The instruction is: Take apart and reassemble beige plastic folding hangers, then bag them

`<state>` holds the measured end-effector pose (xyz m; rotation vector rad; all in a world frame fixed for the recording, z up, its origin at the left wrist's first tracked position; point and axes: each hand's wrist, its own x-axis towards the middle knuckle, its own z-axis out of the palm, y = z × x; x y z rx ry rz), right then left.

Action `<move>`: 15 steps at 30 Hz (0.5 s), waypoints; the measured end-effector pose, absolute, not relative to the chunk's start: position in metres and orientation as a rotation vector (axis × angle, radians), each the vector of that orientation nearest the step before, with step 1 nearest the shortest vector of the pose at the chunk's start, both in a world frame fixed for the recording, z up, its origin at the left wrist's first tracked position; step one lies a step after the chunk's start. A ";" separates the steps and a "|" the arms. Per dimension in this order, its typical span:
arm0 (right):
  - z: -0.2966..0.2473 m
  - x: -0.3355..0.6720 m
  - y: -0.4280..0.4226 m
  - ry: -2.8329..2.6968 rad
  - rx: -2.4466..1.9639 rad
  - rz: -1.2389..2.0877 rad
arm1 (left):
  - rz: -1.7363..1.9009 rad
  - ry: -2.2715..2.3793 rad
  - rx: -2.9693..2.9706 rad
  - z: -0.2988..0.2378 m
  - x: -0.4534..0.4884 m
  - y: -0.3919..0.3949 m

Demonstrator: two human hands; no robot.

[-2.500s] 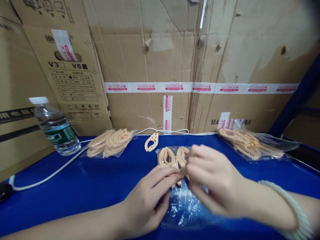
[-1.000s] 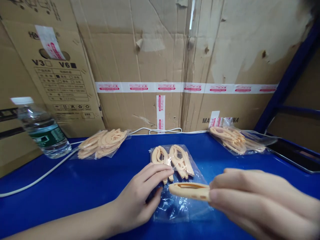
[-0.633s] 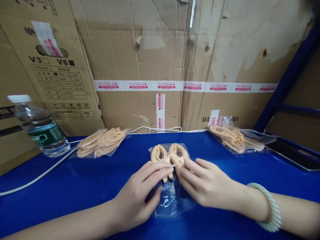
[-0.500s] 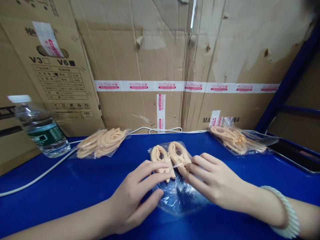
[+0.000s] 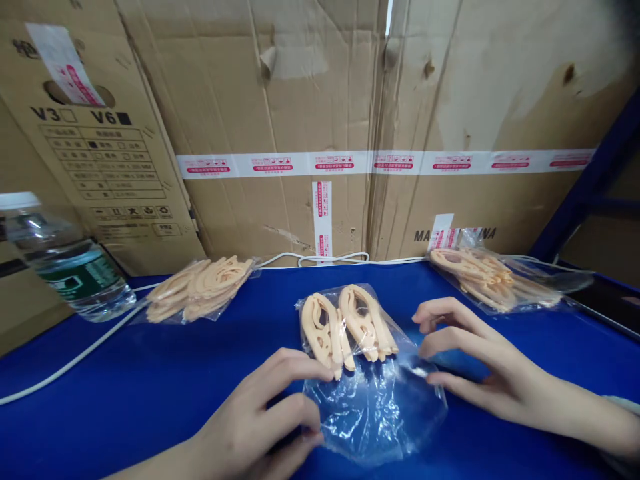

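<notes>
A clear plastic bag [image 5: 370, 413] lies flat on the blue tabletop with its loose end toward me. In its far part are two folded stacks of beige looped plastic pieces [image 5: 320, 330], which look like folding hangers, side by side. My left hand [image 5: 270, 407] is at the bag's left edge; its index fingertip touches the lower end of the left stack, while thumb and middle finger close together on the film. Off the bag's right side, my right hand [image 5: 480, 360] is open, fingers apart and curved, the thumb tip close to the film's edge.
Filled bags of beige pieces lie at back left [image 5: 200, 290] and back right [image 5: 495, 280]. A water bottle [image 5: 75, 273] stands far left, beside a white cable [image 5: 75, 357]. Taped cardboard [image 5: 280, 207] walls the back. A dark phone-like device [image 5: 607, 310] lies far right.
My right hand has let go of the bag and moved right, its fingers spreading. My left hand has slid down toward me along the bag's left edge. The stacks are now uncovered.
</notes>
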<state>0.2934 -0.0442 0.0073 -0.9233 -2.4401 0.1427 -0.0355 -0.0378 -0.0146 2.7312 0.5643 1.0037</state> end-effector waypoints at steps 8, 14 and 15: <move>0.012 0.284 -0.054 -2.328 -0.987 0.459 | 1.158 0.618 2.566 -0.007 -0.036 -0.045; 0.001 0.274 -0.060 -2.015 -1.146 0.708 | 1.207 0.721 2.364 -0.012 -0.038 -0.042; -0.001 0.273 -0.060 -1.976 -1.176 0.743 | 1.185 0.740 2.328 -0.014 -0.039 -0.041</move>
